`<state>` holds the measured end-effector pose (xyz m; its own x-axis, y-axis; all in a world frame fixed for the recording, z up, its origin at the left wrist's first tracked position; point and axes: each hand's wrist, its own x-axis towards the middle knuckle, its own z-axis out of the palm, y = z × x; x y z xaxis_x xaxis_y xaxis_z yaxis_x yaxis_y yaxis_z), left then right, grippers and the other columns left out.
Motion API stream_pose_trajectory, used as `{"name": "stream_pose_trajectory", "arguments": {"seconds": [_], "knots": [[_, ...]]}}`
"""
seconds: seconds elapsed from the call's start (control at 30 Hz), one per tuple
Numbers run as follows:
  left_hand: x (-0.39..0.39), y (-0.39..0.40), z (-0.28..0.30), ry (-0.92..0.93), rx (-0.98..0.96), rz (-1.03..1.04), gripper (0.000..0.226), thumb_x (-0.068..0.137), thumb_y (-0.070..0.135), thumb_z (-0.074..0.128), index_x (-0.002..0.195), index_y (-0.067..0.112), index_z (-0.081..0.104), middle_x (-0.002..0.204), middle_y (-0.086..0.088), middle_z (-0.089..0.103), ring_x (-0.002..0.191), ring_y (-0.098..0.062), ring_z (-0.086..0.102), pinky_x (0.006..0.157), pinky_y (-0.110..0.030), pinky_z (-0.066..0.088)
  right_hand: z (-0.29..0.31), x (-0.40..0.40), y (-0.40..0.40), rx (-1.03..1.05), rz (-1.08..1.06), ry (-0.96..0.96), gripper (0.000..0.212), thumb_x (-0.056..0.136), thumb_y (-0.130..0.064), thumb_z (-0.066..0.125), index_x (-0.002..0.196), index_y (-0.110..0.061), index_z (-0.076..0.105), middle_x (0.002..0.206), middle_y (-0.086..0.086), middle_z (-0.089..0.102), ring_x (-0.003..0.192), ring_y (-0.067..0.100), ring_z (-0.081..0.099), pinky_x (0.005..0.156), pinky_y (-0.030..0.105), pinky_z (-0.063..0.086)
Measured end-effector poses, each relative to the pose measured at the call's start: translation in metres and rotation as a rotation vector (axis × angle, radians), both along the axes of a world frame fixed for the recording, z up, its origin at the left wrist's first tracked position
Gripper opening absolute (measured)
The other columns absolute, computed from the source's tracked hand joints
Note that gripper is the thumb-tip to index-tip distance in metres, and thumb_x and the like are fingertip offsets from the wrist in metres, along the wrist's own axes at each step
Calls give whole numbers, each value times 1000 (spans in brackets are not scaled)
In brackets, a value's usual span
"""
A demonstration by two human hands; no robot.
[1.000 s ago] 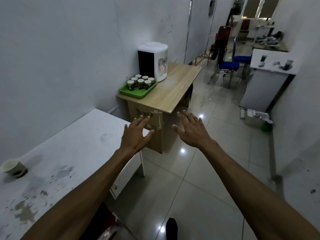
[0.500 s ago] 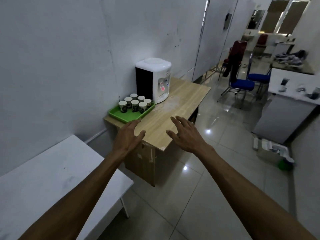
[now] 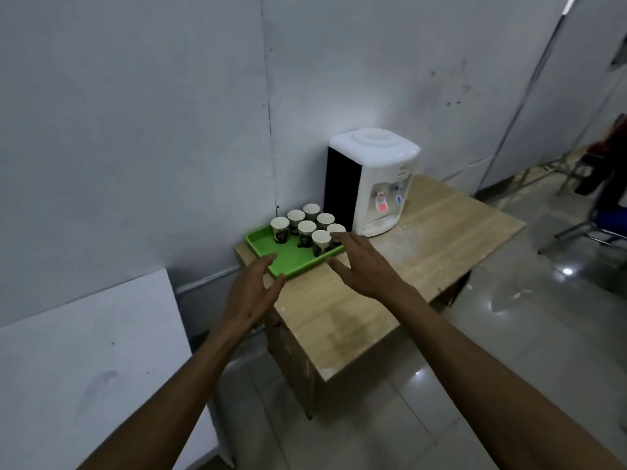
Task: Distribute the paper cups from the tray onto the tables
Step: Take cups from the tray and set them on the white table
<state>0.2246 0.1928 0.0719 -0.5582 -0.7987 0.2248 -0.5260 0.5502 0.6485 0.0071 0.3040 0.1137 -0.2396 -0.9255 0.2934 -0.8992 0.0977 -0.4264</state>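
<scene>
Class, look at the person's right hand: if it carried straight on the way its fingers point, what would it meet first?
Probably the nearest paper cup on the green tray; the right hand already has its fingertips close to it, though depth is unclear.

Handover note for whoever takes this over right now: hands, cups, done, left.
Left hand: open, empty, at the green tray's near corner.
Right hand: open, empty, fingertips by the nearest paper cups.
Seven cups stand upright on the tray, on the wooden table beside the water dispenser.
Done: nothing lifted.
Left: take the cups to the tables, including the white table.
</scene>
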Motion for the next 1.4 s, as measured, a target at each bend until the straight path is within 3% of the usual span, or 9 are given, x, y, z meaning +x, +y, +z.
{"name": "stream_pose_trajectory", "arguments": {"seconds": [0.37, 0.6, 0.77, 0.9, 1.03, 1.13, 1.27, 1.4], "knots": [[-69, -75, -47, 92, 187, 272, 44, 91, 23, 70, 132, 12, 59, 125, -10, 67, 106, -20, 65, 90, -29, 51, -38, -74, -138, -69, 136, -158, 40, 93, -23, 61, 131, -15, 53, 127, 4, 59, 118, 22, 52, 97, 41, 46], [-132, -185, -84, 175, 305, 376, 45, 89, 27, 72, 128, 8, 56, 116, -11, 68, 103, -21, 65, 89, -39, 55, -89, -114, -234, -22, 136, -302, 35, 91, -21, 62, 126, -17, 55, 124, 0, 62, 115, 21, 57, 97, 39, 47], [-172, -252, -110, 93, 418, 372, 52, 89, 25, 73, 132, 6, 52, 118, -15, 64, 105, -27, 65, 88, -36, 53, -114, -141, -298, 25, 112, -336, 31, 91, -7, 64, 121, -7, 57, 116, 6, 64, 101, 22, 58, 87, 43, 50], [-198, -293, -132, 7, 467, 378, 61, 86, 25, 75, 135, 3, 47, 123, -19, 63, 110, -31, 62, 89, -39, 52, -126, -157, -331, 40, 97, -368, 34, 93, -8, 61, 126, -10, 56, 120, 3, 63, 104, 22, 57, 90, 36, 46], [-226, -325, -157, -81, 481, 416, 72, 81, 26, 80, 136, -1, 42, 136, -22, 50, 124, -38, 52, 91, -37, 45, -146, -176, -359, 81, 107, -390, 34, 95, -10, 59, 128, -12, 55, 123, 3, 63, 108, 21, 57, 93, 35, 45], [-243, -345, -170, -120, 458, 441, 74, 78, 27, 82, 132, -3, 41, 132, -23, 48, 120, -41, 51, 81, -38, 42, -161, -190, -376, 106, 138, -361, 34, 94, -10, 60, 128, -11, 55, 124, 6, 62, 112, 22, 57, 95, 32, 44], [-258, -367, -188, -116, 437, 480, 86, 72, 30, 87, 137, 1, 39, 133, -21, 49, 122, -40, 49, 87, -44, 45, -178, -208, -395, 136, 203, -337, 37, 94, -12, 59, 130, -13, 54, 125, 5, 60, 115, 21, 57, 97, 30, 44], [-269, -372, -199, -105, 431, 513, 76, 73, 32, 87, 129, 1, 46, 128, -21, 56, 115, -39, 55, 81, -42, 45, -188, -223, -411, 160, 269, -332, 36, 94, -13, 57, 129, -16, 52, 128, 4, 59, 114, 20, 56, 94, 33, 47]]}}
